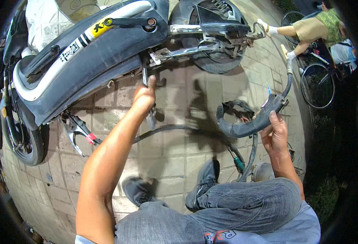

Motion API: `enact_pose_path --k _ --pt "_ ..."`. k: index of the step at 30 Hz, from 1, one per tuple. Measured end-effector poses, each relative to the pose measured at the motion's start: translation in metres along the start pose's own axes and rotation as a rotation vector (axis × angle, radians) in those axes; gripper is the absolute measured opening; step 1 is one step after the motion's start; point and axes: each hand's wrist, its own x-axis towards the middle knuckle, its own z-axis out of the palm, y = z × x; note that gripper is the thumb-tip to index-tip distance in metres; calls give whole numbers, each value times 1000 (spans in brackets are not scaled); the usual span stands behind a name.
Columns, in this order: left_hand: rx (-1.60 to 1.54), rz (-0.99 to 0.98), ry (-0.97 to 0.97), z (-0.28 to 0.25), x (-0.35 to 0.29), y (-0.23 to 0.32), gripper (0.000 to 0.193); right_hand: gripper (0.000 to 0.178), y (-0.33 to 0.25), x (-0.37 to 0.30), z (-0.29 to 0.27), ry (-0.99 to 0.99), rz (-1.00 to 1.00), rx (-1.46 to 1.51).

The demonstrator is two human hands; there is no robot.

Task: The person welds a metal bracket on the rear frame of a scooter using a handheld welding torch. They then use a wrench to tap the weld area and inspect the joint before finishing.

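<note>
The left hand (145, 95) is raised to the underside of a tipped scooter (85, 53), its fingers curled tight around a slim, bright metal wrench (145, 75) that runs up to the frame near the rear wheel (215, 40). The right hand (274, 136) grips a limp black rubber inner tube (244, 126), thumb pressed along its matte, curved surface, the other fingers wrapped behind; the tube loops down over the grey brick paving (175, 150). The scooter's body is glossy dark plastic with a white stripe carrying a yellow patch and black marks. Metal pliers with red-banded handles (79, 132) lie on the bricks below the scooter. A bicycle (317, 83) stands at the upper right.
</note>
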Motion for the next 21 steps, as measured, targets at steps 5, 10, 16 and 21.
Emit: enact_pose_path --k 5,10,16,21 --pt "-179 -65 -140 -8 -8 26 84 30 4 3 7 -7 -4 -16" --pt "-195 -110 -160 -12 -13 36 83 29 3 5 18 46 -23 8" --pt "-825 -121 -320 -16 -27 27 34 30 1 2 5 13 -16 -42" --pt "-850 -141 -288 -17 -18 2 23 29 2 2 16 16 1 3"
